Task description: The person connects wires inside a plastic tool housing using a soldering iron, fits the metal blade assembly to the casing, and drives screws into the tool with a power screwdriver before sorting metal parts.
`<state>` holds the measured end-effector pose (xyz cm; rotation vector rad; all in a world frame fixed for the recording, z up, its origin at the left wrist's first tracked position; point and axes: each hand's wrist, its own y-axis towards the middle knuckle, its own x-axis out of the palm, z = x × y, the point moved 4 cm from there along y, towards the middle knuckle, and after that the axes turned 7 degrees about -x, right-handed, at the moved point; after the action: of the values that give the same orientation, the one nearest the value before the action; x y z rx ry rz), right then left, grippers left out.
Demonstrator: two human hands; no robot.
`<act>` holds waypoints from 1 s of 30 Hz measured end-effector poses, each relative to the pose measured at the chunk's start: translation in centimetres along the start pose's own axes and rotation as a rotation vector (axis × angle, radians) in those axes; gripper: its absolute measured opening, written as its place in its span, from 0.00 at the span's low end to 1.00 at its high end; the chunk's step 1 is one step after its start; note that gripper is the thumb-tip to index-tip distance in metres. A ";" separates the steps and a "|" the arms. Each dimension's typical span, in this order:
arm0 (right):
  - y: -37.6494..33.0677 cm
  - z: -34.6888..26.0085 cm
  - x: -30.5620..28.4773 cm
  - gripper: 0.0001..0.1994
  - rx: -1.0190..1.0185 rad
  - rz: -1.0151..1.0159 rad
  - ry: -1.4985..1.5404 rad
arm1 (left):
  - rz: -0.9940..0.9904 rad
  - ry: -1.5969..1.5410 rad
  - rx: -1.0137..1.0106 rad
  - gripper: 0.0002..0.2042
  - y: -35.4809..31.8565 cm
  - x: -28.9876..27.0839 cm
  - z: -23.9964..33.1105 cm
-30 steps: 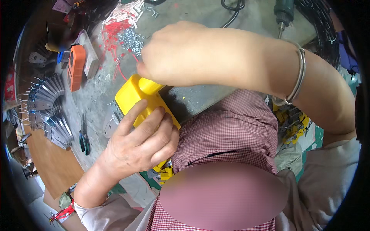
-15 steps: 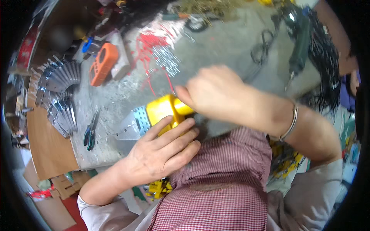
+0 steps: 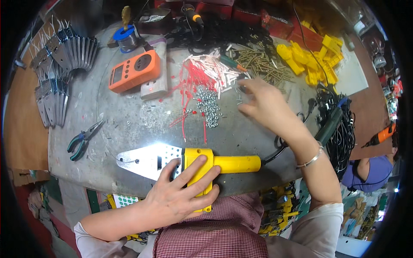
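Observation:
A yellow-handled heating iron (image 3: 237,164), with a pointed flat metal plate, lies across the near part of the bench, plate to the left. My left hand (image 3: 183,189) grips its yellow body from the near side, fingers spread over the top; the thumb is hidden. Farther back, my right hand (image 3: 264,101) hovers near a few small screws (image 3: 239,97), thumb and forefinger apart. Nothing clearly shows between them. Behind its fingertips lies a small screwdriver (image 3: 232,62) with a green and orange handle. A heap of metal nuts (image 3: 209,107) sits left of that hand.
White sleeves with red wires (image 3: 202,73), brass-coloured screws (image 3: 260,62) and yellow plastic shells (image 3: 309,60) cover the back. An orange meter (image 3: 135,71), pliers (image 3: 84,139) and stacked metal plates (image 3: 71,51) lie left. A green power screwdriver (image 3: 331,124) and black cables are right.
My right hand has left the iron's handle and moved up and right to the small parts. The iron now lies level, my left hand still on it. The view has shifted.

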<state>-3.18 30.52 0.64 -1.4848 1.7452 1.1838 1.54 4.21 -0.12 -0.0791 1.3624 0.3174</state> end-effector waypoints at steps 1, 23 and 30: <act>0.6 0.1 0.8 0.11 -0.083 0.003 -0.070 | 0.006 -0.004 -0.009 0.23 -0.1 0.2 0.0; -1.5 -6.1 0.7 0.06 0.324 -0.475 0.727 | 0.220 -0.060 -0.129 0.12 0.0 1.6 4.1; -0.7 -8.3 2.1 0.05 0.079 -0.712 0.607 | 0.207 -0.061 -0.125 0.12 0.2 1.4 4.4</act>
<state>-1.96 22.17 2.46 -2.2969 1.3419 0.3073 5.93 5.73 -0.54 -0.0318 1.2915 0.5748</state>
